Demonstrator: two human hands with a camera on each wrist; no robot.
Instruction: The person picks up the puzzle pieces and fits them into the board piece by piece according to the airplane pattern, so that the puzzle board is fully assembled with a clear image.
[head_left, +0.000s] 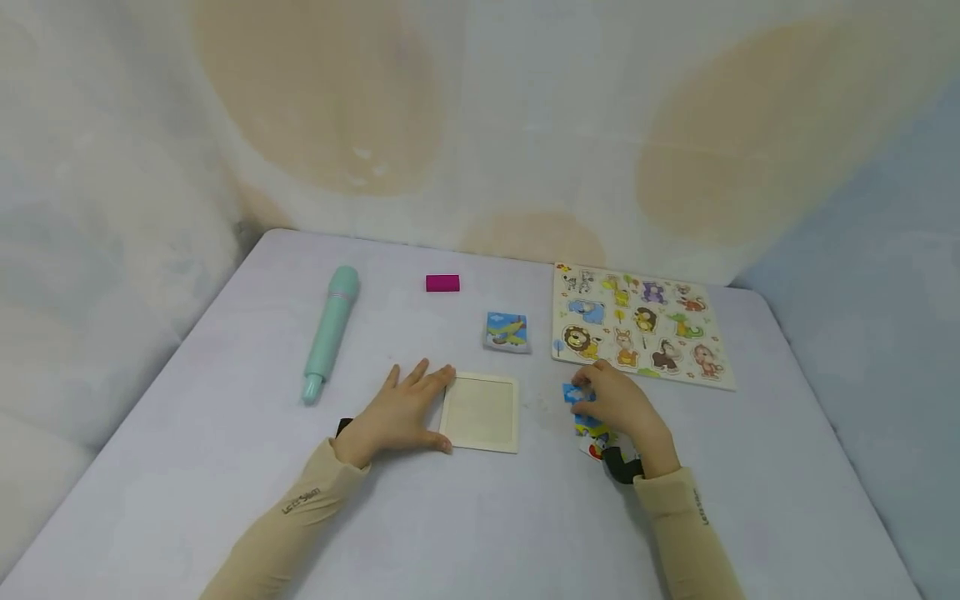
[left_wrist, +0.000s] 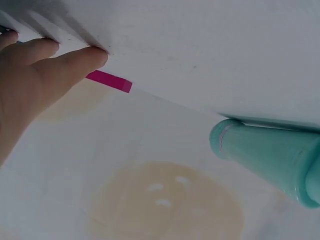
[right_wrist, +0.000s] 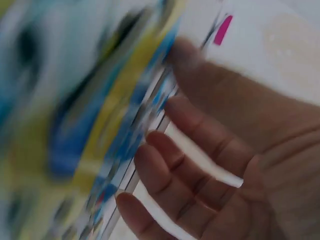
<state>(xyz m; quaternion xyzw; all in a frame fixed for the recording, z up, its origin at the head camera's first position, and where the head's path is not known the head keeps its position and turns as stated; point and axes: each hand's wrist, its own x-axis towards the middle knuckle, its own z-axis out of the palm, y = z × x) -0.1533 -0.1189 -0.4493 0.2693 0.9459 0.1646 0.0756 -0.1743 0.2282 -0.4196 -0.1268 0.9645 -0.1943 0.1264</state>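
My left hand point(head_left: 401, 412) lies spread beside a square pale wooden frame point(head_left: 480, 412), its thumb and forefinger at the frame's left edge. To the right of the frame, my right hand point(head_left: 618, 404) holds a printed picture piece point(head_left: 589, 427) in blue, yellow and red between thumb and curled fingers. In the right wrist view this piece point(right_wrist: 100, 115) is close and blurred, so I cannot tell whether it is one piece or several. Beyond the frame lies a square picture tile point(head_left: 507, 331) with a yellow-green figure on blue.
An animal puzzle board point(head_left: 637, 323) lies at the back right, just beyond my right hand. A magenta block point(head_left: 442, 283) sits near the table's back edge. On the left lies a mint-green stick-shaped toy point(head_left: 331, 333). Patterned cloth point(head_left: 525, 125) hangs behind the table.
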